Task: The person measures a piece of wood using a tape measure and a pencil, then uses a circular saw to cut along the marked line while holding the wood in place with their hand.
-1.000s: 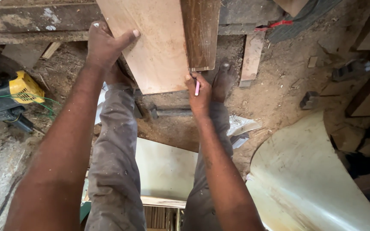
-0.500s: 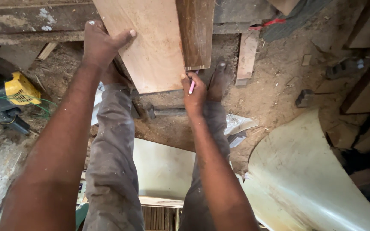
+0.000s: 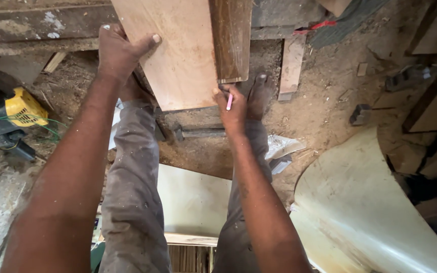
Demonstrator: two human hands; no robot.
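Note:
A light plywood board (image 3: 178,50) lies at the top middle, over my feet. My left hand (image 3: 120,53) grips its left edge, thumb across the face. A darker wooden piece (image 3: 231,38) lies along the board's right side. My right hand (image 3: 232,108) holds a small pink pencil (image 3: 229,102) at the board's lower right corner, just below the dark piece's end. My legs in grey trousers (image 3: 132,187) stretch toward the board, and a bare foot (image 3: 259,93) shows beside my right hand.
A yellow and black power tool (image 3: 11,116) with green cord sits at the left. A hammer (image 3: 198,132) lies on the sawdust floor under the board. A curved pale sheet (image 3: 365,212) fills the lower right. Wood blocks and scraps (image 3: 431,106) lie at the right.
My right hand with the pencil has edged up closer to the board's lower right corner. My left hand keeps its grip on the left edge.

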